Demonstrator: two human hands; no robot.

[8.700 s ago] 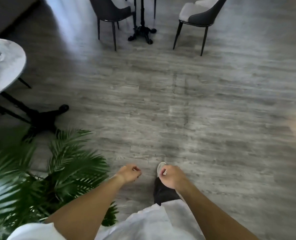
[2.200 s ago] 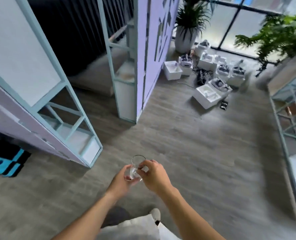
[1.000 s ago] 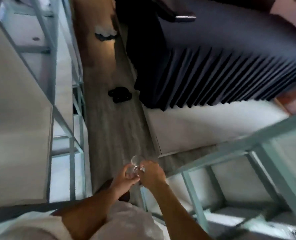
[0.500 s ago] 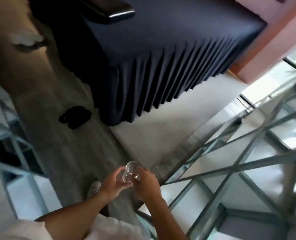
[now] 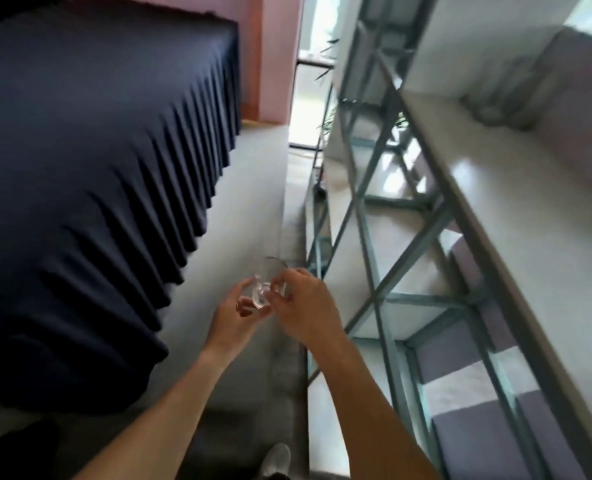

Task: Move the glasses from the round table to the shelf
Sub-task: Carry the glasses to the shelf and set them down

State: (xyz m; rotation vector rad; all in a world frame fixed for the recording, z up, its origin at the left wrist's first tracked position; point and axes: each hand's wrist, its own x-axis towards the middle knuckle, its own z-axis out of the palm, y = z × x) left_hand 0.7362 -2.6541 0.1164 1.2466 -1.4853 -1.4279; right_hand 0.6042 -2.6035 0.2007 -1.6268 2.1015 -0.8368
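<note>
Glass (image 5: 266, 289) partly hidden by fingers of both hands; outline faint. Objects on shelf (image 5: 516, 188) top blurred, unidentifiable. Shoe (image 5: 276, 460) cut by bottom edge. Dark cloth (image 5: 90, 161) cut at left.

The view swings round: the shelf (image 5: 516, 216) now runs close along the right, the dark skirted bench (image 5: 90, 161) shifting left.
</note>
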